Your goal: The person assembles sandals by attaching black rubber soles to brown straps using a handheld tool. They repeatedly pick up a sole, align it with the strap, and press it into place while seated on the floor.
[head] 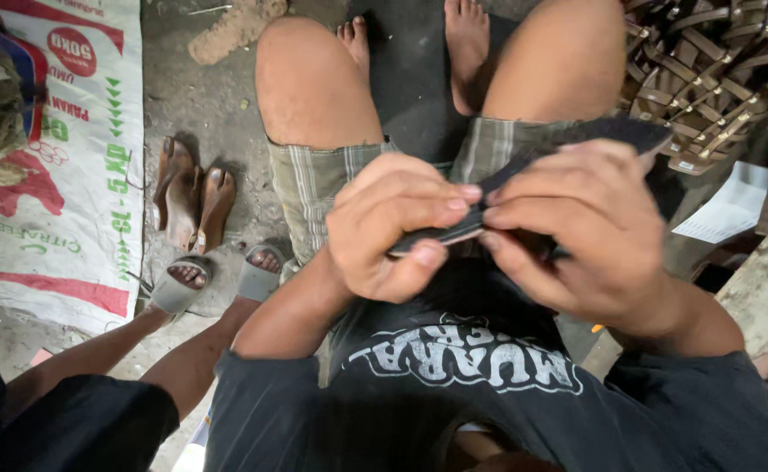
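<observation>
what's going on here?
A seated person holds a flat, dark sole-shaped piece over their lap with both hands. The left hand pinches its near end between thumb and fingers; the right hand grips it just beside. A second person's sandalled feet rest on the floor at left, next to brown sole pieces and a printed sack. A heap of woven brown straps lies at upper right.
</observation>
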The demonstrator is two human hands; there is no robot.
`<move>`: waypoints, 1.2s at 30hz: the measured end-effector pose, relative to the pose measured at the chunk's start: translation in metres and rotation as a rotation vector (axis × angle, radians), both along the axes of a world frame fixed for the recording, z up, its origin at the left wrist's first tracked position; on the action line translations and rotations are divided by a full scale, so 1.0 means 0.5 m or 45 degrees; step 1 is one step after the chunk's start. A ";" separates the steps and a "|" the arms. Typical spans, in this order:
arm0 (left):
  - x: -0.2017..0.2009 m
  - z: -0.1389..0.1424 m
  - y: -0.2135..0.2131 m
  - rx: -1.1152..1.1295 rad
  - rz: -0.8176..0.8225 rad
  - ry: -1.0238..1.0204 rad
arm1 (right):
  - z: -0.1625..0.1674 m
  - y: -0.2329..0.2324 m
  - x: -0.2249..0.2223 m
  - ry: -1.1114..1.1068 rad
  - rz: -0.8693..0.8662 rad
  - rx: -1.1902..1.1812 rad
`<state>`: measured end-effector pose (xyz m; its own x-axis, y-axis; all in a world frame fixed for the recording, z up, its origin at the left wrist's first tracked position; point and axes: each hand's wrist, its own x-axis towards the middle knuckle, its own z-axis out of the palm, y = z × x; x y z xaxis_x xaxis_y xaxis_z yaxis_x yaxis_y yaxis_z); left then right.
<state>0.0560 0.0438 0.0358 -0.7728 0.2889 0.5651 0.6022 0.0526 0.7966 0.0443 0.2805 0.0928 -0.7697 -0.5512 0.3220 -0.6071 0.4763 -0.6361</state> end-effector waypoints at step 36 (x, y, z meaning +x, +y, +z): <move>-0.001 -0.071 0.034 -0.820 0.165 0.006 | -0.153 0.176 -0.045 -0.309 0.099 -0.129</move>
